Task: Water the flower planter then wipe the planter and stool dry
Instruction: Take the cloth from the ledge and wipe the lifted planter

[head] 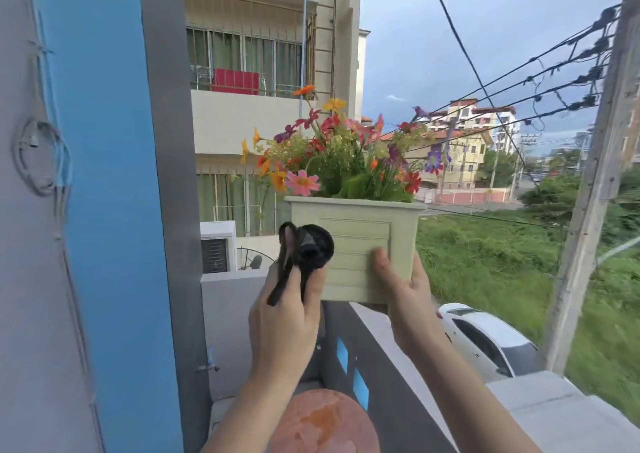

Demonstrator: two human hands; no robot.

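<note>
A pale green square planter (356, 244) full of mixed coloured flowers (339, 154) is held up in the air above the balcony wall. My right hand (405, 286) grips its lower right corner, thumb on the front panel and fingers behind. My left hand (287, 317) holds a bunched black cloth (306, 248) against the planter's left front side. The round reddish stool seat (325, 425) is below, between my forearms.
A grey balcony wall (398, 383) with blue inset squares runs under the planter. A blue and grey pillar (114, 210) stands close on the left. Beyond the wall are a white car (485, 341), grass, a utility pole (595, 189) and cables.
</note>
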